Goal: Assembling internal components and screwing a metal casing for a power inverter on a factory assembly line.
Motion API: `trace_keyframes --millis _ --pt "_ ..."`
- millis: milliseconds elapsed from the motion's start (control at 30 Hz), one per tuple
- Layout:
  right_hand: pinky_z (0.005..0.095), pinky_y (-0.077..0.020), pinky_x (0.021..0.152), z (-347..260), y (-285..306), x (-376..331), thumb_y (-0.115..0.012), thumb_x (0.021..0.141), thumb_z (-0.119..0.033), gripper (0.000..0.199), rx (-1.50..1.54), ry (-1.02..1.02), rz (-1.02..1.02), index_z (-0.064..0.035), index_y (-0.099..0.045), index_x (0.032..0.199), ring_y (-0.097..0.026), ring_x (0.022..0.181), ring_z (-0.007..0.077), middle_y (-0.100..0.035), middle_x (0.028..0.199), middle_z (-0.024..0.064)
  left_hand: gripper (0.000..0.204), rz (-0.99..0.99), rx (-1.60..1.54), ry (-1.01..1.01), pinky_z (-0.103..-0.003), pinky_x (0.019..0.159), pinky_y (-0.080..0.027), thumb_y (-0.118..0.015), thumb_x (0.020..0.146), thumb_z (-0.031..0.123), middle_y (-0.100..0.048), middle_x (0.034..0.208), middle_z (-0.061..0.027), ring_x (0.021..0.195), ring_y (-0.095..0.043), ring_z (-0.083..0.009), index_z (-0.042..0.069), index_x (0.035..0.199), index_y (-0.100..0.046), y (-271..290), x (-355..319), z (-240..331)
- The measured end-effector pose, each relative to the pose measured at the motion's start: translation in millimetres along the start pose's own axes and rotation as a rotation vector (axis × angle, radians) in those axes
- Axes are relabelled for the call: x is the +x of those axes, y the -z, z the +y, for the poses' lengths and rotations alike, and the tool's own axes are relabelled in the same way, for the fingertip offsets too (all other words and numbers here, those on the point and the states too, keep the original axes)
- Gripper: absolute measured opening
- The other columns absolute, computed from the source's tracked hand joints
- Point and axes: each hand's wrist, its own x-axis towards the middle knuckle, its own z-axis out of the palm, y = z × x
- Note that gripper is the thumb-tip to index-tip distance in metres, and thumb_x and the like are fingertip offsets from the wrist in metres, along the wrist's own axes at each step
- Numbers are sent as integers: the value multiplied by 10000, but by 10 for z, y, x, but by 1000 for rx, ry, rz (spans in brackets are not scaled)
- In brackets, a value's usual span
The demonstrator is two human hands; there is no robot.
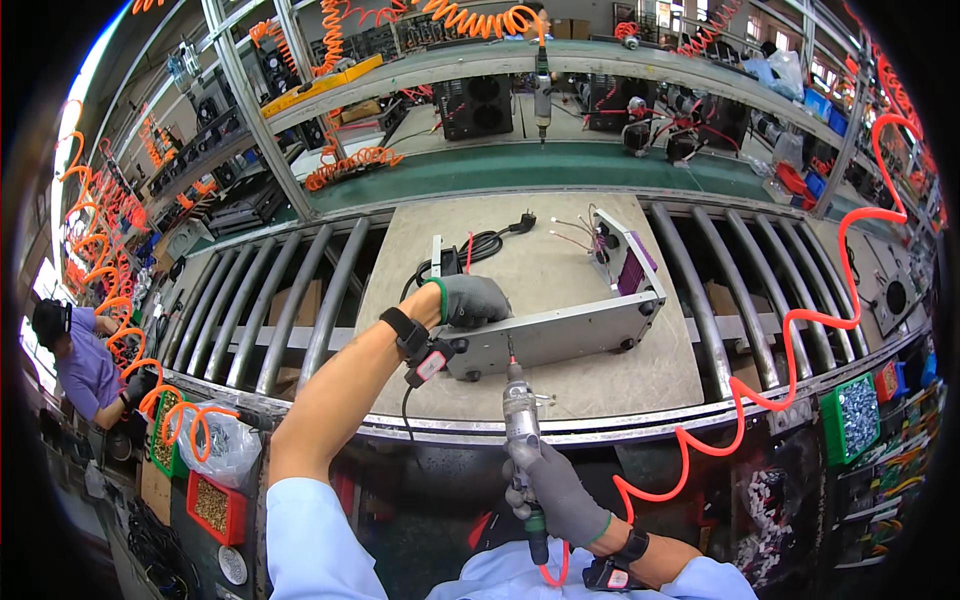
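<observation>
On a flat board [400, 360] stands a grey metal chassis [560, 335], its long side wall facing me and small black feet on it. A black power cord with a plug [490, 245] lies coiled behind the wall. At the chassis's right end sit a purple part [632, 270] and loose thin wires. My left hand [472, 302], in a grey glove, is closed over the wall's upper edge; its fingertips are partly hidden. My gloved right hand [565, 495] grips an air screwdriver [521, 410], pointing away from me, its bit at the wall just right of my left hand.
Metal rollers [290, 300] flank the board. A red coiled air hose [790, 350] hangs at right. Bins of small parts stand left [215, 508] and right [850, 418]. Another screwdriver [542, 95] hangs ahead by a shelf. A co-worker [85, 365] is at far left.
</observation>
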Motion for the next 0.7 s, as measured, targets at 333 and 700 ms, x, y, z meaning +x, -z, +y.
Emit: trace_keyframes --millis 333,700 --pt "250 -459 470 161 784 -292 -696 982 -286 339 -310 73 185 -72 -549 1200 -563 555 65 -556 724 5 175 934 -36 -314 -435 772 -578 -665 920 206 -738 937 -169 873 -722 -362 62 983 -743 -1055 -408 442" --pt "268 -490 483 230 1218 -513 -711 962 -275 358 -363 79 354 -44 -554 1188 -583 564 86 -568 770 21 119 744 242 -77 -480 748 -562 -698 905 197 -688 929 -146 891 -690 -369 89 956 -705 -2251 205 285"
